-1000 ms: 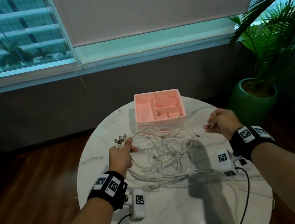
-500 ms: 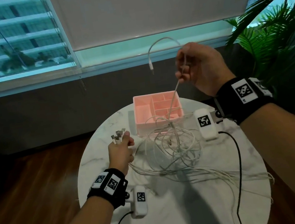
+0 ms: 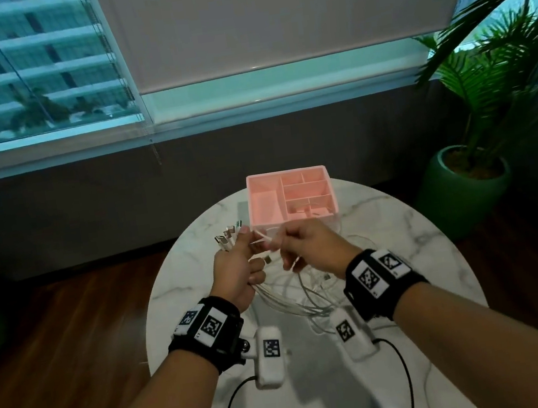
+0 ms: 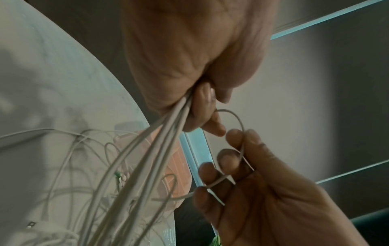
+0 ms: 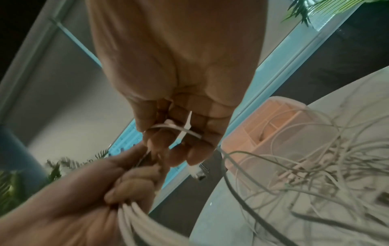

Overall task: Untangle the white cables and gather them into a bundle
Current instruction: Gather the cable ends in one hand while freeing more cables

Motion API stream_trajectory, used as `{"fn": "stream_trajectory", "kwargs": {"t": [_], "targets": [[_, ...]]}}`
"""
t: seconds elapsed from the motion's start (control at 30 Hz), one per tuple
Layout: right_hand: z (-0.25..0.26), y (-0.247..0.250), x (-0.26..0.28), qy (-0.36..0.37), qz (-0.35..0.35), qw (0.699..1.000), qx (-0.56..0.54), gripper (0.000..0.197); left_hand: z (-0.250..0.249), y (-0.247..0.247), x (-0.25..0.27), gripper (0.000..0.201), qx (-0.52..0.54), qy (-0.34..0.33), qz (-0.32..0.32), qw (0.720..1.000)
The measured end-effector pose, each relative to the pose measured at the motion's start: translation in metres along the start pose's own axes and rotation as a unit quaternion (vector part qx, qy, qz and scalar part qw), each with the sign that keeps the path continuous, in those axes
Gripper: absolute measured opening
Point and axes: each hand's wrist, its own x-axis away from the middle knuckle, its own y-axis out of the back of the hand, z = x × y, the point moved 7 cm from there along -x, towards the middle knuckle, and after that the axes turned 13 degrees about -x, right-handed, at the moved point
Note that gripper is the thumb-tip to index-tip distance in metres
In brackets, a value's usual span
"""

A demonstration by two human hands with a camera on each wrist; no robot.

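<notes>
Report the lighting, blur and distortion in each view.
Head view: dim bluish window light, straight window frames bowed by the wide lens, round white marble table sharp. Left wrist view: gripped white cables sharp, backdrop soft. Right wrist view: cable tangle on the table motion-blurred, left hand smeared.

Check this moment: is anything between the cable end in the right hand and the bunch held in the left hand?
Nothing visible. The right hand pinches one cable right beside the left hand, which grips the bunch. The pink box sits behind them on the table.
</notes>
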Motion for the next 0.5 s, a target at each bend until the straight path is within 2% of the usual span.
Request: {"fn": "stream_trajectory", "kwargs": {"t": [0.13,0.2,0.33,0.5], "targets": [[-0.021,-0.019,0.007,-0.008,0.069,0.994,0.087,0.018,0.003,0.005,-0.001,0.036,0.024,0.007,-0.018,1.0],[-0.031,-0.019,0.01,-0.017,0.082,0.987,0.139,0.017,-0.001,0.009,0.0,0.035,0.029,-0.006,-0.027,0.999],[-0.058,0.002,0.018,-0.059,0.076,0.967,0.234,0.017,-0.012,0.019,0.003,0.032,0.021,-0.039,-0.057,0.997],[-0.095,0.043,0.028,-0.109,0.046,0.951,0.284,0.021,-0.02,0.026,0.004,0.036,0.045,-0.065,-0.104,0.991]]}}
